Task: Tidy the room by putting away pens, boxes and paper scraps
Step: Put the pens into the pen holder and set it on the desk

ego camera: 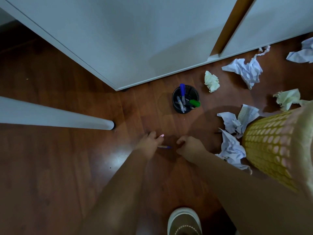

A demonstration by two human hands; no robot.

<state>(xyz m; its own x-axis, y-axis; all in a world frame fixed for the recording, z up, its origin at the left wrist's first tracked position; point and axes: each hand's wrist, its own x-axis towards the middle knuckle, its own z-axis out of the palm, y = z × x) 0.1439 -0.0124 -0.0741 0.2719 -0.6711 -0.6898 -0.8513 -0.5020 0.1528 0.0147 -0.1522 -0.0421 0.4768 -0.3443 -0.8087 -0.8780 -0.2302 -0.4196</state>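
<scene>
The left hand (149,141) gripped a pink-tipped pen (161,136); the right hand (189,146) was curled, contents unclear. A blue pen (165,147) lay between them, pen holder (185,99) at twelve o'clock.

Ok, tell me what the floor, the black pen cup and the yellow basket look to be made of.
Floor: wood or wood-look laminate, glossy; plank seams and a bright light reflection show.
Black pen cup: probably plastic or metal, slightly shiny; too small to tell which.
Yellow basket: likely moulded plastic, matte; its wall is a regular grid of oval holes.
</scene>
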